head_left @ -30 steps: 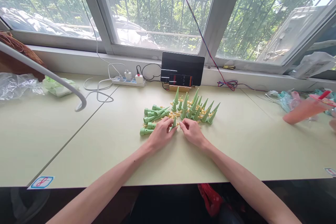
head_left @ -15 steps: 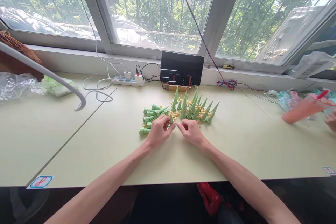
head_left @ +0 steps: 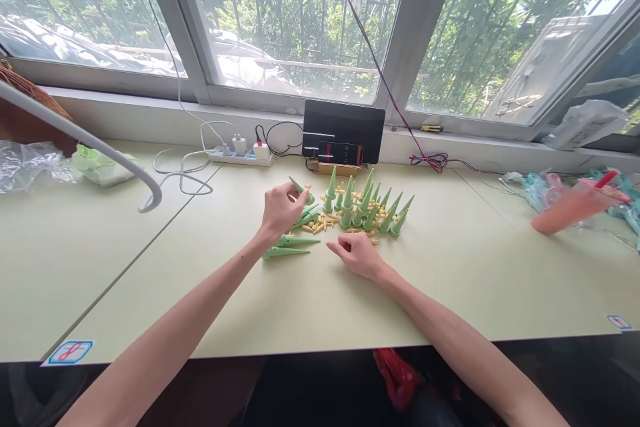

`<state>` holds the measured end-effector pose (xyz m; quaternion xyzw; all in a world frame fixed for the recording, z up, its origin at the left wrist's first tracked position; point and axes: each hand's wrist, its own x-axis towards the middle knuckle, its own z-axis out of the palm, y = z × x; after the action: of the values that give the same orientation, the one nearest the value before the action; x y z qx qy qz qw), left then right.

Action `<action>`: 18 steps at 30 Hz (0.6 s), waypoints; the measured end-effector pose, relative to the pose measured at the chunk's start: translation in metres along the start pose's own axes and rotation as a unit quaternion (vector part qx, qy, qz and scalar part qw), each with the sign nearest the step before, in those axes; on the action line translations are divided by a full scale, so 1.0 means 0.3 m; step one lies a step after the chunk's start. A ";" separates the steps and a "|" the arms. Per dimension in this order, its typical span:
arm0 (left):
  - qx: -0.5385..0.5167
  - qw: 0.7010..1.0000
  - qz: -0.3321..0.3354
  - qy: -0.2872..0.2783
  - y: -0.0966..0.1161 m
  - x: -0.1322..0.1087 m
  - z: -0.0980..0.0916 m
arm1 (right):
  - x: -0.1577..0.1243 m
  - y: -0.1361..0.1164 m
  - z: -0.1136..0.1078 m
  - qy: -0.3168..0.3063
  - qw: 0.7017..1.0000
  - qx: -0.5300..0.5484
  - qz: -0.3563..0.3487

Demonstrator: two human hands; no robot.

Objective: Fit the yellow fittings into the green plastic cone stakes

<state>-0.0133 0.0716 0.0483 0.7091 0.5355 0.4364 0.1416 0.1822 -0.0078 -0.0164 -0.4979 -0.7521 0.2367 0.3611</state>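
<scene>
My left hand (head_left: 281, 215) is closed on a green plastic watering spike (head_left: 299, 185), raised over the pile's left side; a small yellow valve shows by its fingertips. Below it, several green spikes (head_left: 293, 251) lie flat, points to the right, partly hidden by the hand. Loose yellow valves (head_left: 320, 223) lie between the two groups of spikes. Farther right, several spikes (head_left: 364, 207) stand points up on their caps, yellow valves among them. My right hand (head_left: 360, 253) rests on the table just in front of these, fingers curled and thumb pointing left; whatever it may hold is hidden.
Behind the spikes, a dark tablet (head_left: 370, 130) and a phone (head_left: 341, 153) lean on a small cardboard stand. A power strip (head_left: 240, 157) with cords lies left of them. A tilted pink drink cup (head_left: 565, 210) is at right, a white curved bar (head_left: 100, 140) at left.
My left hand has moved up and left with the spike, away from my right hand, uncovering the lying spikes and loose valves. My right hand has barely moved.
</scene>
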 end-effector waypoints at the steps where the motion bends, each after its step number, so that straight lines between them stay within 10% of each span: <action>1: 0.011 1.000 0.001 -0.004 -0.014 0.028 0.012 | 0.000 0.000 0.000 -0.003 1.000 0.001 -0.002; 18: 0.115 0.981 -0.004 -0.153 -0.113 0.140 0.158 | -0.001 0.011 -0.001 -0.023 1.000 -0.002 -0.003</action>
<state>0.0036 0.1343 0.0179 0.7770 0.5569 0.2577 0.1404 0.1842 -0.0068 -0.0186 -0.4905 -0.7623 0.2454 0.3436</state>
